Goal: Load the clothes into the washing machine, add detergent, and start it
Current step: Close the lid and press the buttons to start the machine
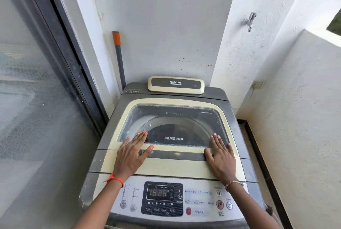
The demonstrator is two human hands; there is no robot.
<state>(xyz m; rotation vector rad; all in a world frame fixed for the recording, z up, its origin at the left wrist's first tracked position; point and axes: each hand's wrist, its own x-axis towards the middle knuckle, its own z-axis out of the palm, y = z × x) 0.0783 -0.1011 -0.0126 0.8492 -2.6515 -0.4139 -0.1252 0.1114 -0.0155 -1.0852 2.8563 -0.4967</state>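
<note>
Sliding door [36, 81]: fills the left side, right beside the washing machine [110, 123], so the machine can only be worked from the front.
Pole [119, 57]: grey with an orange grip, leaning upright in the corner behind the machine, parked out of the way.
Left hand [132, 153]: lies flat on the lid [166, 167], fingers straight and spread, tips on the glass window [177, 116], thumb across the handle recess. It grasps nothing.
Lid: down and level. Flat palms on both sides suit pressing it closed evenly, or resting before lifting it; which one I cannot tell.
Clothes: none in view outside the machine. The tub behind the glass is dark, so whether they are inside is unclear.
Detergent: no bottle or packet is visible, only the word printed on the lid.
Control panel [129, 188]: at the front edge, between the forearms, within easy reach.
Right hand [220, 157]: mirrors the other, flat on the lid with straight fingers, holding nothing.
Start button [220, 204]: red, just below the right wrist, untouched; my guess is that pressing it remains to be done.
Tap [250, 21]: on the wall above and right of the machine, with no hose visible.
</note>
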